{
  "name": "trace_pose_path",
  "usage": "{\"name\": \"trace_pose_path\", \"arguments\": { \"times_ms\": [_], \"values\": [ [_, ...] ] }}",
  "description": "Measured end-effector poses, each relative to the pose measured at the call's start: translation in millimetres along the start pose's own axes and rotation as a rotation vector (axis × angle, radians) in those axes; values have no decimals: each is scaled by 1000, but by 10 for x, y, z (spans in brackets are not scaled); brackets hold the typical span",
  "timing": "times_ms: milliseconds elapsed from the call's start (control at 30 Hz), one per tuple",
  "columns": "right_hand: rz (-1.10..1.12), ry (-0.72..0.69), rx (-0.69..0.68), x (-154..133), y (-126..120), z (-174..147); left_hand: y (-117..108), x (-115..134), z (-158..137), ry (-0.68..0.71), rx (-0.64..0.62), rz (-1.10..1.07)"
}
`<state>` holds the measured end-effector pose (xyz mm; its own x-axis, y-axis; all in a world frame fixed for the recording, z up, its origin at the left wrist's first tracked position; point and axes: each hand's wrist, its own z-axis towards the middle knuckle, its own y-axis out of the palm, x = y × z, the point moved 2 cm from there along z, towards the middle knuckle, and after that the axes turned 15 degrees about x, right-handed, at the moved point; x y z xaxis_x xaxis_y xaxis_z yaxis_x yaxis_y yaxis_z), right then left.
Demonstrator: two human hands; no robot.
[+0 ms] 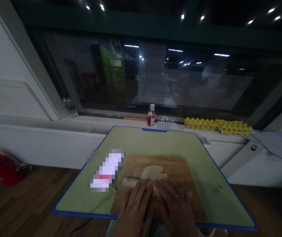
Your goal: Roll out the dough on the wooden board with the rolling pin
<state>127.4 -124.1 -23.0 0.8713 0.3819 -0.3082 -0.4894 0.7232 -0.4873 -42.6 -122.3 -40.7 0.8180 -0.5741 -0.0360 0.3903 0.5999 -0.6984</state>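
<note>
- Closest thing is the pair of bare hands, side by side, palms down: left hand (135, 200), and right hand (174, 201) with a ring on one finger. Fingers are stretched forward, nothing clenched. Can't tell how hard the palms press.
- Right ahead of the fingertips, on a brown rectangular wooden board (177, 167), there's a flat, ragged-edged piece of cream-coloured dough (153, 172). Its near edge meets the fingertips, and neither hand is clearly nearer.
- The bit that matters, imo: a whitish cylinder (130, 182), rolling pin by the look of it, pokes out past the left fingers. Its long axis runs roughly left to right, so crosswise to the fingers, with the dough mostly beyond it.
- No idea where its other end sits, the hands cover it. Dough under the fingers is hidden too, and the forearms get cut off.
- Board's on a pale green tabletop with a blue rim (153, 142). Left of it there's a blocky white oblong with a red band (107, 171), too pixelated to name.
- Sill beyond: small white-capped bottle of red liquid (151, 117), bumpy yellow egg tray (217, 126).
</note>
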Motion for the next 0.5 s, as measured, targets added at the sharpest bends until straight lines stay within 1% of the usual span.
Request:
{"name": "trace_pose_path", "arguments": {
  "times_ms": [133,233,300,433,500],
  "values": [
    [7,-7,-10,-19,35,-32,-4,4,12,-3,-8,-18],
    [-20,-16,-17,17,22,-52,-27,-2,28,11,-20,-12],
    [-55,-42,-37,80,-12,-61,-53,-18,40,23,-28,12],
    [-189,-175,-139,271,-120,-80,-95,-102,51,0,-23,48],
    [-255,-179,-132,378,-188,-93,-97,-167,43,-20,-8,74]
  ]
}}
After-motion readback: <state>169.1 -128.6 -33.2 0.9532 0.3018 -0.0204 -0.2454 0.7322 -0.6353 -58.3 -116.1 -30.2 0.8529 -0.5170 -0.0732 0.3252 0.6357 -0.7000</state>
